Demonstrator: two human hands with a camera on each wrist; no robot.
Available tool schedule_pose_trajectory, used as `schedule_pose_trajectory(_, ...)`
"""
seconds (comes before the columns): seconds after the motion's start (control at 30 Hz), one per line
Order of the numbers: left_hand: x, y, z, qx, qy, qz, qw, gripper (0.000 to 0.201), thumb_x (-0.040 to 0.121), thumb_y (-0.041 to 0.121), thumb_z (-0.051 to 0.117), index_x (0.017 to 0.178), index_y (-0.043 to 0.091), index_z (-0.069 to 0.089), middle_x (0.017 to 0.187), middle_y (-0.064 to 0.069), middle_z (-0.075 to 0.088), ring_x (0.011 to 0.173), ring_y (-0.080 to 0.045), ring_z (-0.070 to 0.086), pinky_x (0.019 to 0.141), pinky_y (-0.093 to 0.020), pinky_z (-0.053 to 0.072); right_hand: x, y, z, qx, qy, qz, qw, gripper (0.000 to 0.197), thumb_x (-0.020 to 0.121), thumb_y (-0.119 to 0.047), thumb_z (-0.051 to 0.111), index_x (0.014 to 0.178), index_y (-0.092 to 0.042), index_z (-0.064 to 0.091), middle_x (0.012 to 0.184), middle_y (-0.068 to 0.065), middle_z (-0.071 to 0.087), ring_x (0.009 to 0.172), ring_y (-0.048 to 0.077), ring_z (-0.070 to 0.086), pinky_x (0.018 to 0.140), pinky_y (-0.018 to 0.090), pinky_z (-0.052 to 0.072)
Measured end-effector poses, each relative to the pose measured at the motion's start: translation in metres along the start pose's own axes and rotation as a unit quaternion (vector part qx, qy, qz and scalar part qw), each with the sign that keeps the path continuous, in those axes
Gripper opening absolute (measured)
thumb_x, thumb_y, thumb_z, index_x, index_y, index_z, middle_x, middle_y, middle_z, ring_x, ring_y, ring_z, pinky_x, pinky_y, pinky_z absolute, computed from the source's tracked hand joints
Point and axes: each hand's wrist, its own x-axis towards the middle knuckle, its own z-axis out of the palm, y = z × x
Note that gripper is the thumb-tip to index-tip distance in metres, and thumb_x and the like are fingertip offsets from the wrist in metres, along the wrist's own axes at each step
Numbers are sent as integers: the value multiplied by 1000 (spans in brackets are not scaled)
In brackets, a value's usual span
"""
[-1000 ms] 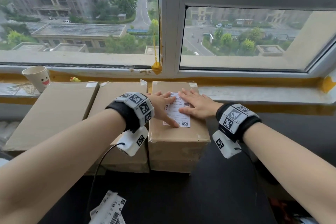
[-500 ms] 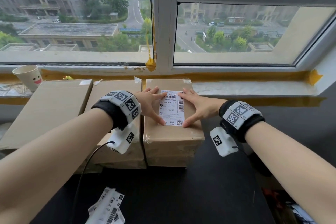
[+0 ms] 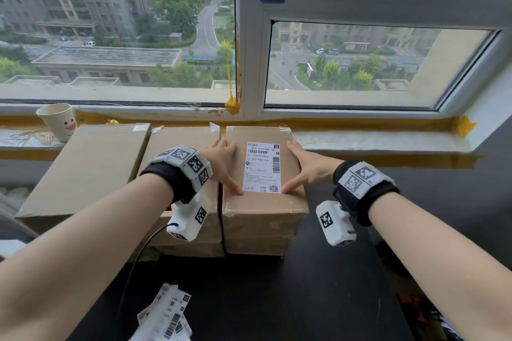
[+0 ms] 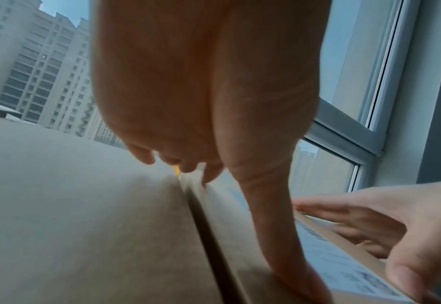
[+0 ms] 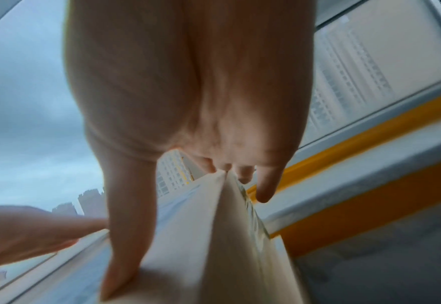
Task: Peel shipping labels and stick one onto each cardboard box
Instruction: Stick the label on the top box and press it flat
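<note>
A white shipping label [image 3: 263,167] lies flat on top of the rightmost cardboard box [image 3: 263,205]. My left hand [image 3: 221,163] lies flat on the box just left of the label, its thumb tip at the label's lower left corner. My right hand [image 3: 304,167] lies flat to the right, thumb tip at the lower right corner. Both hands have straight fingers. Two more cardboard boxes stand to the left: a middle one [image 3: 180,141] and a larger one [image 3: 91,166], both showing bare tops. A heap of labels [image 3: 166,313] lies on the dark table [image 3: 277,299] near me.
A paper cup with a smiley face [image 3: 59,122] stands on the window sill [image 3: 374,142] at the back left. The window frame [image 3: 249,63] rises right behind the boxes. A black cable [image 3: 138,255] hangs from my left wrist over the table.
Both hands slid outward off the label to its side edges, so the whole label now shows. The thumbs moved down to its lower corners.
</note>
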Motion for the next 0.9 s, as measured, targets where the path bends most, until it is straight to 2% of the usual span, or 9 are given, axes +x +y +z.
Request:
schedule_pose_trajectory(0.07,-5,1,5,6,20,-45,999,130,62,60,74,149,4,-5,157,-14,-13,145,-28,-14,119,-44,1,-2,1,7,98,12,1,995,117,66,-25,85,150,-10,5,156,5,23,143,22,24,119,36,19)
schedule_pose_trajectory(0.13,-7,1,9,3,33,-69,997,127,63,65,71,149,1,1,157,-19,-10,145,-32,-15,120,-45,0,-8,4,15,200,19,1,980,77,72,-11,80,133,-10,34,132,2,52,124,19,49,107,33,38)
schedule_pose_trajectory(0.23,-10,3,15,-29,62,-70,995,115,66,63,70,147,1,16,157,-19,3,146,-33,-7,120,-46,4,-19,11,30,332,3,26,943,43,81,-9,70,116,-15,46,123,2,60,108,17,57,93,33,48)
schedule_pose_trajectory(0.37,-11,8,23,-56,75,-62,994,99,68,65,67,139,3,37,151,-15,21,143,-33,8,118,-45,14,-26,18,42,441,13,43,897,51,87,-9,64,133,-13,41,124,7,61,99,17,63,70,32,55)
schedule_pose_trajectory(0.53,-20,19,27,-95,64,-67,991,89,74,61,63,138,3,41,157,-17,9,146,-34,-3,118,-44,6,-35,23,50,481,54,33,875,57,87,-4,63,138,-14,38,124,10,62,106,25,62,83,44,55)
schedule_pose_trajectory(0.6,-25,23,25,-176,84,-41,980,74,74,52,69,131,10,47,146,-10,38,140,-28,26,113,-42,27,-41,25,51,492,76,25,867,57,86,-3,63,137,-12,39,124,11,62,109,27,62,89,47,53)
schedule_pose_trajectory(0.67,-28,28,22,-279,124,-14,952,69,72,44,76,127,15,48,124,0,58,115,-22,56,97,-35,47,-52,24,46,496,107,4,862,55,86,-2,63,136,-10,40,121,11,63,102,23,64,83,38,57)
schedule_pose_trajectory(0.73,-32,39,18,-353,158,17,922,74,69,39,79,132,20,45,119,-3,64,102,-21,63,90,-39,53,-65,25,35,497,142,-16,856,51,87,-1,61,133,-11,42,113,8,65,94,17,66,76,29,58)
schedule_pose_trajectory(0.9,-49,88,11,-453,106,79,882,81,76,20,76,143,30,32,110,-3,59,97,-20,60,69,-36,58,-107,58,8,491,185,0,851,43,92,-7,56,131,-24,49,123,4,65,111,25,61,97,49,47)
